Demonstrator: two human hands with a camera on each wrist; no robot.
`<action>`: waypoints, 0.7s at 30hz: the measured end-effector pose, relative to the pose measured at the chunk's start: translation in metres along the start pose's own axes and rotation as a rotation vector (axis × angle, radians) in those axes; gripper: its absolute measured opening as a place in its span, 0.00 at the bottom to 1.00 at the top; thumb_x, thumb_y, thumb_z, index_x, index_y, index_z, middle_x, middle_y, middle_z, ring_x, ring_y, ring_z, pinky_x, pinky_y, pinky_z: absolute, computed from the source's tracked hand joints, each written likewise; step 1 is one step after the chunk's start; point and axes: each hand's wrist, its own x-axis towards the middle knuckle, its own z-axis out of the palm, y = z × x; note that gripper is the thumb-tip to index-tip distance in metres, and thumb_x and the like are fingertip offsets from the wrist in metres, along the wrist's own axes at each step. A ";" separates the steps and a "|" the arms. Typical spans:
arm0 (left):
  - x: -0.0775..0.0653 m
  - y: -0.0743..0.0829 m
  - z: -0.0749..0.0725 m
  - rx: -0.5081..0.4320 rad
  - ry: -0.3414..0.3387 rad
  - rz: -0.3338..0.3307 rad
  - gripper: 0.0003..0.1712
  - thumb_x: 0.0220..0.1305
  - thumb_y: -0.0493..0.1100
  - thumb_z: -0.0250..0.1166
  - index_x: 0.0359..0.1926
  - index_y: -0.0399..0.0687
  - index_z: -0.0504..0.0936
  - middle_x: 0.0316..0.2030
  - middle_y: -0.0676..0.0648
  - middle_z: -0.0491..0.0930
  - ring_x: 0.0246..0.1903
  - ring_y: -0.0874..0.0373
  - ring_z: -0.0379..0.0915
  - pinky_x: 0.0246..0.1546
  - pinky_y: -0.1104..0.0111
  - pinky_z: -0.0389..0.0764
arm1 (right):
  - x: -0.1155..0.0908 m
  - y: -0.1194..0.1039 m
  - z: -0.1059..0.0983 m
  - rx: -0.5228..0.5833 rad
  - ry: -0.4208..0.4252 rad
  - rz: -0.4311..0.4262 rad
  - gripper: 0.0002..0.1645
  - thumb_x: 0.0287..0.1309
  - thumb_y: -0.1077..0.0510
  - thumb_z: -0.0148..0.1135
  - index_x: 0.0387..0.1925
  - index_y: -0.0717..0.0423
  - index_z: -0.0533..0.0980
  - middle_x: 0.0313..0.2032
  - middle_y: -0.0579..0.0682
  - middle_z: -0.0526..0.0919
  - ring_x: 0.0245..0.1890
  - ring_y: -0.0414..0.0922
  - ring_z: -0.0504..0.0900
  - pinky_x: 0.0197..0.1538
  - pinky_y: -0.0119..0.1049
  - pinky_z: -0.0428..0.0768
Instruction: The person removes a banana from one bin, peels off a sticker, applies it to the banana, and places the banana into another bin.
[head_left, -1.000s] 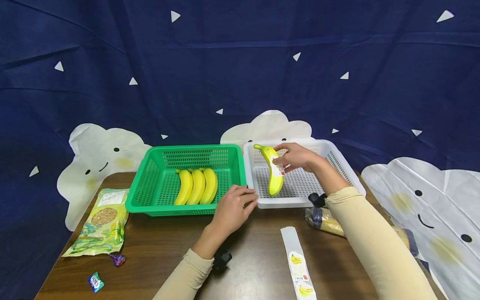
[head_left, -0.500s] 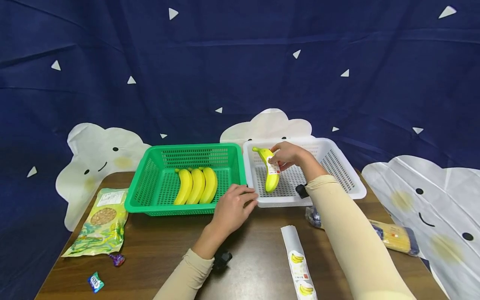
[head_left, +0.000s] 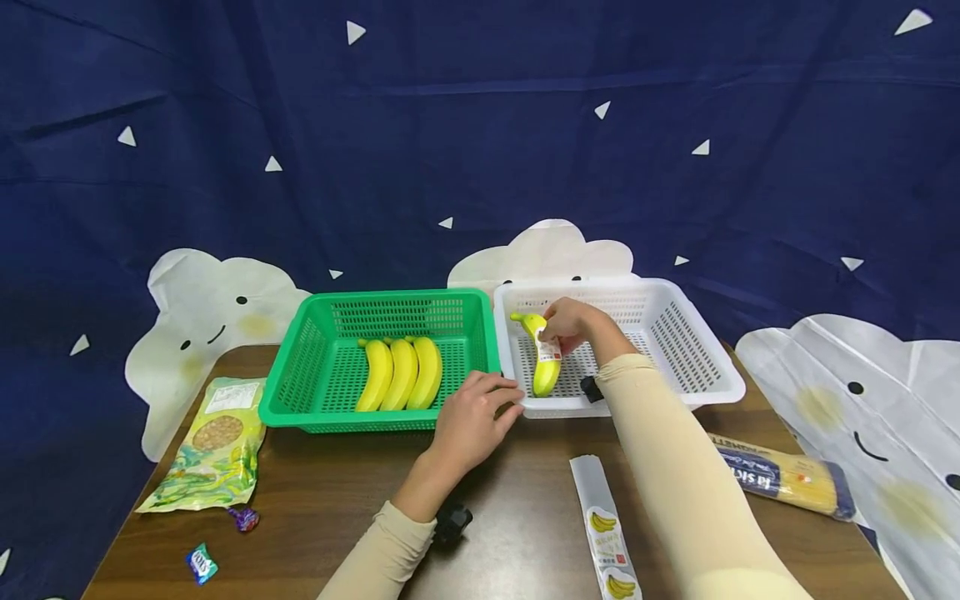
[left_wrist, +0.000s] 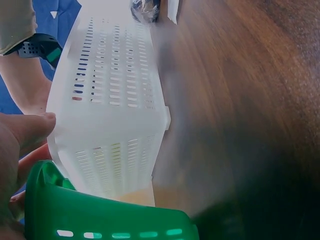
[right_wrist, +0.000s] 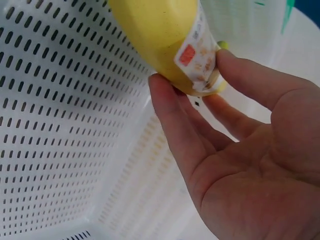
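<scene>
My right hand is inside the white basket, pinching a yellow banana with a greenish stem. Around the banana's middle is a white printed label; in the right wrist view my thumb lies at its edge, with the fingertips on the underside. Resting where the two baskets meet is my left hand, its fingers loosely bent over the rims of the white basket and the green basket. Several bananas lie side by side in the green basket.
A strip of banana stickers lies on the table in front. To the right is a spaghetti packet, partly behind my sleeve. On the left are a yellow-green food bag, a purple-wrapped candy and a small blue packet.
My right hand has lowered the labelled banana deeper into the white basket, still holding it. My left hand stays on the rims. The view has shifted slightly.
</scene>
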 end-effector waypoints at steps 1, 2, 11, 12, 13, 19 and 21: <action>0.000 0.000 0.000 -0.004 0.008 0.001 0.11 0.58 0.51 0.70 0.41 0.56 0.88 0.45 0.58 0.81 0.46 0.60 0.72 0.38 0.69 0.79 | 0.000 0.000 0.001 -0.006 0.001 0.000 0.29 0.63 0.64 0.57 0.63 0.72 0.62 0.45 0.65 0.78 0.40 0.54 0.82 0.46 0.47 0.80; 0.000 0.001 0.000 -0.009 0.017 0.004 0.11 0.58 0.50 0.71 0.41 0.56 0.88 0.44 0.57 0.81 0.45 0.60 0.72 0.38 0.68 0.79 | 0.000 0.000 0.001 -0.015 0.004 0.000 0.29 0.63 0.64 0.57 0.63 0.72 0.62 0.46 0.65 0.78 0.40 0.54 0.82 0.47 0.48 0.80; -0.001 0.003 -0.003 -0.015 0.014 -0.013 0.11 0.58 0.51 0.70 0.41 0.56 0.88 0.45 0.57 0.81 0.46 0.61 0.72 0.37 0.68 0.79 | 0.005 0.000 0.006 -0.015 -0.023 0.015 0.30 0.63 0.65 0.57 0.63 0.73 0.61 0.46 0.66 0.77 0.41 0.55 0.82 0.46 0.47 0.80; -0.001 0.003 -0.003 -0.015 0.008 -0.017 0.11 0.58 0.51 0.70 0.42 0.56 0.88 0.45 0.58 0.81 0.46 0.61 0.71 0.37 0.68 0.79 | 0.006 0.000 0.007 -0.017 -0.027 0.020 0.30 0.63 0.65 0.57 0.63 0.73 0.61 0.46 0.66 0.77 0.41 0.55 0.82 0.46 0.47 0.80; -0.001 0.002 -0.003 -0.015 0.003 -0.021 0.11 0.59 0.51 0.70 0.42 0.57 0.88 0.45 0.58 0.81 0.46 0.62 0.71 0.36 0.68 0.79 | 0.007 -0.001 0.008 -0.018 -0.028 0.027 0.29 0.63 0.65 0.58 0.63 0.72 0.61 0.45 0.66 0.77 0.41 0.55 0.82 0.46 0.46 0.80; -0.001 0.001 -0.002 -0.005 -0.009 -0.027 0.12 0.59 0.52 0.69 0.43 0.57 0.88 0.45 0.58 0.81 0.46 0.62 0.70 0.34 0.69 0.79 | 0.012 -0.001 0.012 -0.052 -0.014 0.058 0.26 0.62 0.64 0.61 0.59 0.71 0.66 0.42 0.63 0.79 0.41 0.54 0.82 0.45 0.44 0.81; -0.001 0.000 -0.002 0.001 -0.009 -0.026 0.12 0.59 0.52 0.69 0.43 0.57 0.88 0.45 0.58 0.81 0.46 0.62 0.71 0.34 0.69 0.79 | 0.012 -0.002 0.013 -0.073 -0.018 0.065 0.25 0.61 0.64 0.62 0.57 0.72 0.68 0.41 0.63 0.79 0.40 0.54 0.83 0.45 0.42 0.81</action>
